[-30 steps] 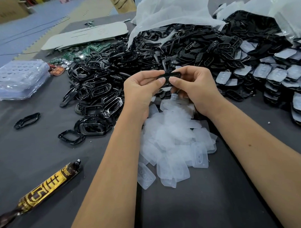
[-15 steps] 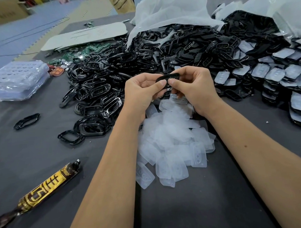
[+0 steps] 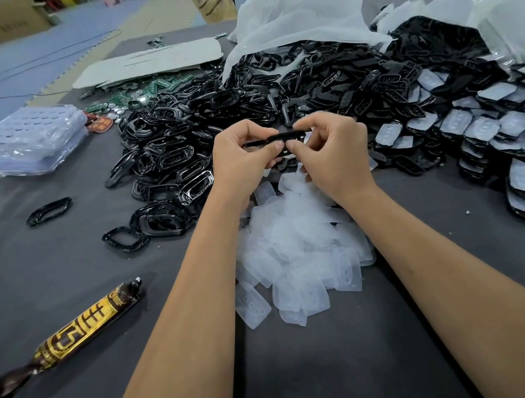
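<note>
Both hands meet above the table's middle and pinch one small black plastic shell [image 3: 289, 137] between thumbs and fingers. My left hand [image 3: 243, 157] holds its left end, my right hand [image 3: 334, 154] its right end, thumbs nearly touching on its near edge. Directly below the hands lies a heap of translucent white rubber pads [image 3: 299, 257]. A large pile of black plastic frames [image 3: 170, 154] spreads to the left and behind.
Stacked black shells with pads fitted [image 3: 491, 131] sit at the right. A gold-and-brown tube [image 3: 78, 327] lies near left, a lone black frame [image 3: 49, 210] further left, clear trays [image 3: 36, 138] at the far left, green circuit boards [image 3: 144, 89] and white bags [image 3: 293, 22] behind.
The black shell has been turned and lowered slightly between my hands; my thumbs have come closer together on it. Nothing else on the table has moved.
</note>
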A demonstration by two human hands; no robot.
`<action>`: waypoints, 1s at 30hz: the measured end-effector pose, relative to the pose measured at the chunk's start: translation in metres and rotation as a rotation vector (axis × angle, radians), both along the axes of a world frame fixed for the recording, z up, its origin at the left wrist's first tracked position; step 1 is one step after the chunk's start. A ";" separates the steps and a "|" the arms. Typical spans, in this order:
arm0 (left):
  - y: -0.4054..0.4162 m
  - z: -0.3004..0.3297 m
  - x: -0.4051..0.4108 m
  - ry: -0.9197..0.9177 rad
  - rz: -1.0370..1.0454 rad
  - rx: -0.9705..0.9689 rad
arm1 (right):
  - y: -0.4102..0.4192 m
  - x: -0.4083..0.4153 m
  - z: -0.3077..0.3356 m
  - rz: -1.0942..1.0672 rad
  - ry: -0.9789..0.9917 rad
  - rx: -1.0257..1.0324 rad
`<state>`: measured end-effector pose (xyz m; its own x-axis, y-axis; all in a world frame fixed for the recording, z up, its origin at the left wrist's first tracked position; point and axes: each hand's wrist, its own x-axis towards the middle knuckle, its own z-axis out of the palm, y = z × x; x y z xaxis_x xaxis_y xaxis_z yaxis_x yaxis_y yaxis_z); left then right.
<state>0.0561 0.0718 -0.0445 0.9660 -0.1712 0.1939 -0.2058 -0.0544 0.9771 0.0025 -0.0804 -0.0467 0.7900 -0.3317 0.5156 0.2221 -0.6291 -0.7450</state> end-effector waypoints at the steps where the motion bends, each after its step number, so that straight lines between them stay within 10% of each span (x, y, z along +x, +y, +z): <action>1: 0.000 0.000 0.001 -0.009 0.032 -0.010 | 0.002 0.000 0.001 -0.011 -0.020 -0.046; 9: 0.010 0.000 0.008 0.067 0.314 -0.131 | 0.019 -0.001 0.002 0.346 0.267 -0.476; 20: 0.007 0.003 0.006 0.110 0.196 -0.216 | -0.001 0.001 0.000 0.447 0.119 0.696; 30: 0.003 -0.003 0.004 0.111 0.054 -0.145 | -0.005 0.006 -0.005 0.388 0.078 0.650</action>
<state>0.0601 0.0752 -0.0478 0.9898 -0.0967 0.1048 -0.0971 0.0809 0.9920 0.0086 -0.0857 -0.0516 0.9382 -0.2400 0.2494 0.2694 0.0539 -0.9615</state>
